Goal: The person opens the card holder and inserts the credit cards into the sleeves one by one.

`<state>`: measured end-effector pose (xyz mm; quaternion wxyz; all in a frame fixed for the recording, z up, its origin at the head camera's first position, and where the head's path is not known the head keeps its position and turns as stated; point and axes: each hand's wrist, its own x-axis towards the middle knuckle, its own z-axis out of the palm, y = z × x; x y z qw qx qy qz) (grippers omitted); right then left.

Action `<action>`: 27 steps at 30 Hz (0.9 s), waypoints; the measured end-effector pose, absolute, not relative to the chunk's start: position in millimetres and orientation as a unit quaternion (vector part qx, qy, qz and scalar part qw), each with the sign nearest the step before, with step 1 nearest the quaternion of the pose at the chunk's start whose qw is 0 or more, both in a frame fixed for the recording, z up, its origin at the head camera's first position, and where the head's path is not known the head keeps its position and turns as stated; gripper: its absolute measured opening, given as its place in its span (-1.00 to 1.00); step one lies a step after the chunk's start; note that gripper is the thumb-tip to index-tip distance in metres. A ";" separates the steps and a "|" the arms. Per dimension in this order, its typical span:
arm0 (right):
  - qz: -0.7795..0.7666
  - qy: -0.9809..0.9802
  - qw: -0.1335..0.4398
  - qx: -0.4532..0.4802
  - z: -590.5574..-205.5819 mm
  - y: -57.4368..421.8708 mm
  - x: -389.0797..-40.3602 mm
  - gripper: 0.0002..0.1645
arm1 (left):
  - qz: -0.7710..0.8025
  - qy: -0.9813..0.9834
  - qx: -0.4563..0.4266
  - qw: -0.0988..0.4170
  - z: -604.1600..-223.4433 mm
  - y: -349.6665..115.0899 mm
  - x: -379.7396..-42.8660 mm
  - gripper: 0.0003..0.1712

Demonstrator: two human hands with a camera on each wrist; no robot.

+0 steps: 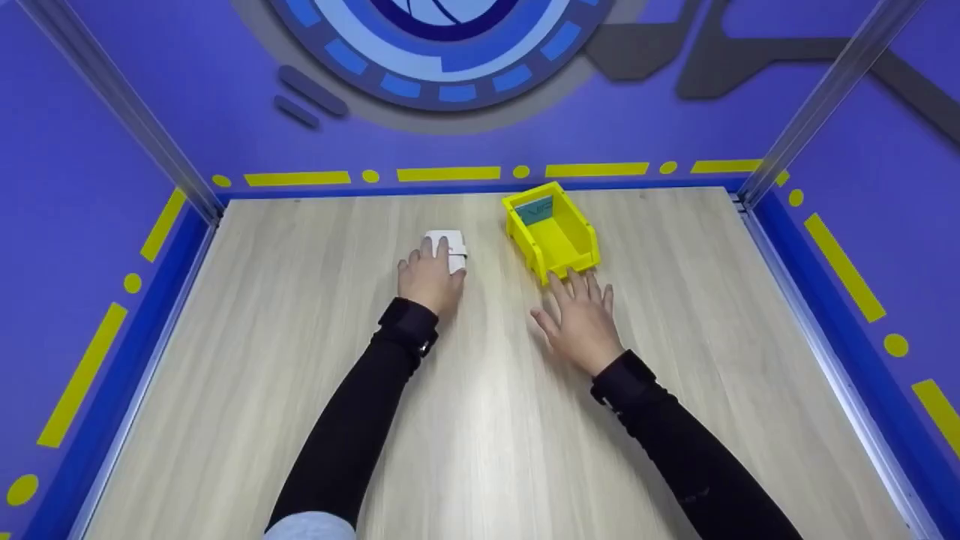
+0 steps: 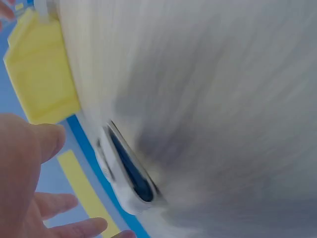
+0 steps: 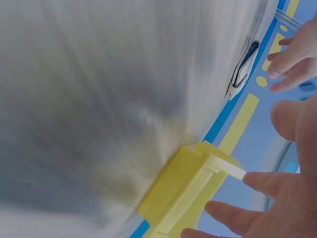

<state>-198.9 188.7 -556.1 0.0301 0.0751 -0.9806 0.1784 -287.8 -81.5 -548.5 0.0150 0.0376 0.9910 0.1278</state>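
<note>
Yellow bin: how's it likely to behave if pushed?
The yellow bin should stay stiff: its walls stand straight with crisp edges. It's probably light for its size, given the thin walls and bare floor inside. It would likely slide rather than roll or tip, since it sits flat on the table.

This place looks like a work booth. Blue printed panels (image 1: 202, 105) stand on three sides of a wood-patterned counter (image 1: 480, 420), with metal corner posts (image 1: 836, 82).
</note>
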 end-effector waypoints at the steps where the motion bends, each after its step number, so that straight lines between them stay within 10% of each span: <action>1: 0.179 -0.980 0.032 0.074 -555.4 190.5 -198.6 -0.07 | 0.129 0.991 0.031 0.015 -549.4 -81.7 -292.7 -0.12; 27: 0.189 -0.976 0.050 0.092 -549.9 194.1 -198.7 -0.46 | 0.302 0.952 -0.054 -0.002 -553.6 -91.6 -320.9 -0.48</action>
